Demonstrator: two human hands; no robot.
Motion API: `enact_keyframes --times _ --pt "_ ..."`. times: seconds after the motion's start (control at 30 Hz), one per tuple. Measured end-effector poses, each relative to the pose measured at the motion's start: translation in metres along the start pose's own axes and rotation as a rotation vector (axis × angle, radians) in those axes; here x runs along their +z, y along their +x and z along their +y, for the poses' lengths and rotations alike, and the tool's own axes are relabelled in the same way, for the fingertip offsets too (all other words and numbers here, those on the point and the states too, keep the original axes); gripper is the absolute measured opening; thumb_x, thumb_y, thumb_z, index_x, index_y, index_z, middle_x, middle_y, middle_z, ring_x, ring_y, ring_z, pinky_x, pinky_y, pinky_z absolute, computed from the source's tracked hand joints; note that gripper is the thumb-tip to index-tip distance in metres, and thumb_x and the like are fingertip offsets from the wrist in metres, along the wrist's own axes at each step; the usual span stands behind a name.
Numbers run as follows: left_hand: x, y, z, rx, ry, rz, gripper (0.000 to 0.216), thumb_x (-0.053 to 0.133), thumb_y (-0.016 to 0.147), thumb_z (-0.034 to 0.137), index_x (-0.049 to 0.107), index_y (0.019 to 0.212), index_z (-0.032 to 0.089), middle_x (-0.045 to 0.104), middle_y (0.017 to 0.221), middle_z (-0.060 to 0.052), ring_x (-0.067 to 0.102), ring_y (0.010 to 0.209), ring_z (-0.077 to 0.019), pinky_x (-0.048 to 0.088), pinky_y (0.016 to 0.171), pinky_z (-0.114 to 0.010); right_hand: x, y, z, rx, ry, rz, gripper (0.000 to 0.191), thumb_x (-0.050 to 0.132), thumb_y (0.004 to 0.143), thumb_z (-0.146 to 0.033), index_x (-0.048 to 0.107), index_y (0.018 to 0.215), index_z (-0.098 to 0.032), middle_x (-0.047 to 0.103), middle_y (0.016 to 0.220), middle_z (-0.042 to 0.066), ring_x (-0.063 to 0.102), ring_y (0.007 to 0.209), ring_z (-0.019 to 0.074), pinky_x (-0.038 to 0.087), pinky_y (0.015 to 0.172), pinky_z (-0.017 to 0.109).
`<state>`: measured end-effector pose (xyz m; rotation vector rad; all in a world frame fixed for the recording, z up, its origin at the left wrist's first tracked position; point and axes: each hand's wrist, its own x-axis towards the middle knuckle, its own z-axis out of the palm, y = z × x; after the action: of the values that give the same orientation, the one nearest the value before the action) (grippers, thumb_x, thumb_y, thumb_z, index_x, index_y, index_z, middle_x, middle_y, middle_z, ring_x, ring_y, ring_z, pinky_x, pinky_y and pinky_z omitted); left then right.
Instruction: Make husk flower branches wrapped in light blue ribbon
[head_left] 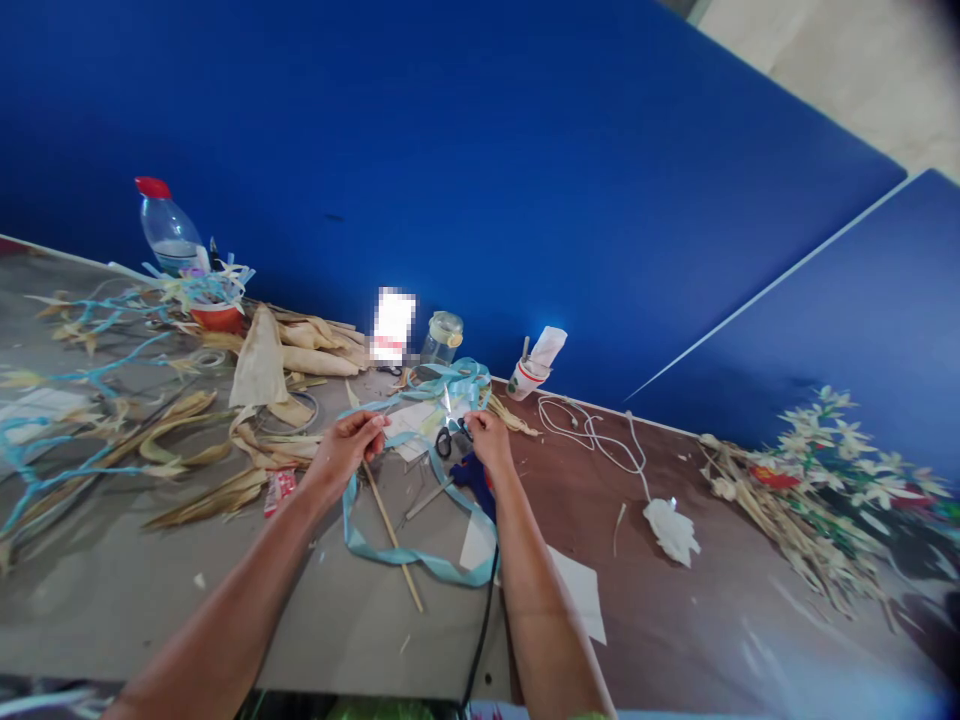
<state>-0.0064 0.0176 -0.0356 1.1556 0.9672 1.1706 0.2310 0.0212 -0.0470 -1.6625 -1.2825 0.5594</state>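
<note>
My left hand [355, 448] is closed in a pinch, with a light-blue ribbon [409, 555] running to its fingers. The ribbon hangs in a wide loop over the table. A thin wooden stick [394, 535] slants down from just below that hand; whether the fingers also grip it is unclear. My right hand [489, 442] is closed at the dark handles of a pair of scissors [445, 440], blades pointing away from me. Beneath the right wrist lies a dark blue tool [472, 474], partly hidden, with a black cord. More ribbon [469, 380] is heaped behind the scissors.
Dried husks [322, 350] and blue-wrapped branches [112, 375] lie left, near a red-capped bottle [169, 230]. A jar [442, 335], paper cup [526, 378] and white cable [592, 430] stand along the blue partition [465, 170]. White flowers [832, 445] lie right.
</note>
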Motion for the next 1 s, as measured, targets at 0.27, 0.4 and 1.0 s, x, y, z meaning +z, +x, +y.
enact_keyframes --times 0.27,0.4,1.0 --pt "0.004 -0.001 0.001 -0.013 0.039 -0.093 0.029 0.062 0.072 0.044 0.061 0.075 0.015 0.051 0.049 0.002 0.043 0.044 -0.0086 0.029 0.042 -0.020 -0.004 -0.018 -0.039 -0.149 -0.254 0.134 0.016 0.056 0.075 -0.021 0.070 0.082 -0.018 0.065 0.096 0.011 0.054 0.094 0.0226 0.038 0.087 0.034" --pt "0.008 -0.004 0.004 -0.034 0.059 -0.101 0.028 0.062 0.072 0.044 0.060 0.073 0.015 0.052 0.048 0.003 0.040 0.041 -0.0072 0.028 0.041 -0.019 0.014 -0.034 -0.065 -0.202 0.091 -0.212 0.022 0.055 0.078 -0.029 0.067 0.094 -0.019 0.067 0.086 0.005 0.059 0.075 0.0175 0.046 0.072 0.029" --pt "0.017 -0.013 0.012 -0.035 0.134 -0.267 0.032 0.061 0.069 0.047 0.056 0.066 0.015 0.054 0.048 0.003 0.042 0.040 -0.0069 0.031 0.041 -0.020 0.036 -0.052 -0.080 -0.123 0.399 -0.252 0.013 0.059 0.072 -0.028 0.062 0.065 -0.017 0.054 0.058 -0.003 0.046 0.054 0.0090 0.037 0.055 0.022"
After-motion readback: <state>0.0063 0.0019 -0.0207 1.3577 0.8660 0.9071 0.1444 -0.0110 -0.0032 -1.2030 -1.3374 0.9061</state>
